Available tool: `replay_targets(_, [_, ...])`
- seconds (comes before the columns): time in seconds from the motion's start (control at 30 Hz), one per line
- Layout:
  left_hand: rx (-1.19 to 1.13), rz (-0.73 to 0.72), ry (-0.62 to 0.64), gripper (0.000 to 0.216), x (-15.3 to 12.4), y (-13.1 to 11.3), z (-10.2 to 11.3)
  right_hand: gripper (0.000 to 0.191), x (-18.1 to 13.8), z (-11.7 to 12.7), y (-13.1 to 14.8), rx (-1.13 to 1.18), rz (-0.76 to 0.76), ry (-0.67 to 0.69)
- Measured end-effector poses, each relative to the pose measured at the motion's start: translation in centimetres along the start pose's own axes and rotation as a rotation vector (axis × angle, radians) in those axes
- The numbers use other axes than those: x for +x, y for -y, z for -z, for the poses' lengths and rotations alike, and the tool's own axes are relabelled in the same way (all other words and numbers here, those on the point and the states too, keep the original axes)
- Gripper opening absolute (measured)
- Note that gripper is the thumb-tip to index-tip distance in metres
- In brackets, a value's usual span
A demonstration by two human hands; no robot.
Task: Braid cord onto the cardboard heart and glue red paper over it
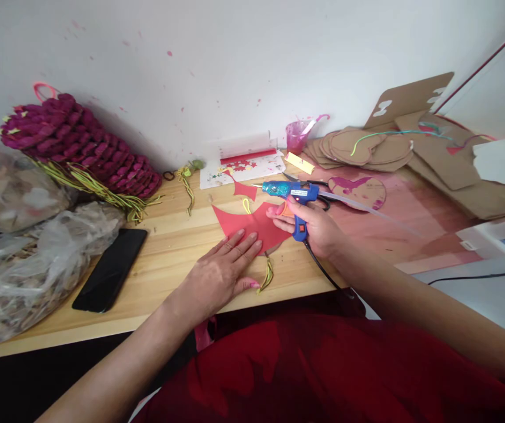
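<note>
My left hand [223, 267] lies flat on a piece of red paper [274, 232], its fingers stretched out. A yellow loop [246, 205] sticks out past the paper's far edge, and yellow-green strings [267, 276] hang out on the near side. What is under the paper is mostly hidden. In my right hand [316, 226] is a blue hot glue gun [303, 197], fingers wrapped round its handle, nozzle pointing left. A clear glue stick [367, 207] runs out of its back. Just beyond the nozzle lies a red paper scrap [244, 189].
A black phone [110, 270] and plastic bags [44, 270] sit at left, below a purple tasselled bundle [89, 150]. At the back are star cutouts on a white sheet [258, 170] and a pink-stained cup [295, 138]. Cardboard hearts [353, 147] pile up at right. The gun's cord [323, 267] crosses the table edge.
</note>
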State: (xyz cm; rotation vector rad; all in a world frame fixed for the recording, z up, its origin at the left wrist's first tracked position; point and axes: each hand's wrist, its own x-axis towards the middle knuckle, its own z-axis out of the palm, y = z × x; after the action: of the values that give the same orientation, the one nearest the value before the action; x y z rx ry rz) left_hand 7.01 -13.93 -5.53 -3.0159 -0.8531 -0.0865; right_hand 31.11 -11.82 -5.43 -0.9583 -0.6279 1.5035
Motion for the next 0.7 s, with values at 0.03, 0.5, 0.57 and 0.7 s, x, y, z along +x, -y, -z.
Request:
replay_targets(0.03, [0.007,0.004,-0.002,0.07,-0.2,-0.1,0.0,0.029,0.0,0.0,0.0,-0.001,0.004,0.0])
replay_targets(0.5, [0.084,0.113,-0.018,0.064,-0.5,-0.7,1.6,0.031,-0.2,-0.2,-0.1,-0.004,0.01,-0.009])
replay_targets(0.57, [0.078,0.137,-0.033,0.067,0.0,-0.9,1.6,0.03,-0.2,-0.2,-0.1,-0.003,0.005,-0.008])
replay_targets(0.7, [0.019,0.101,-0.039,0.077,1.0,-1.3,0.7,0.028,-0.2,-0.2,-0.1,0.007,0.003,-0.013])
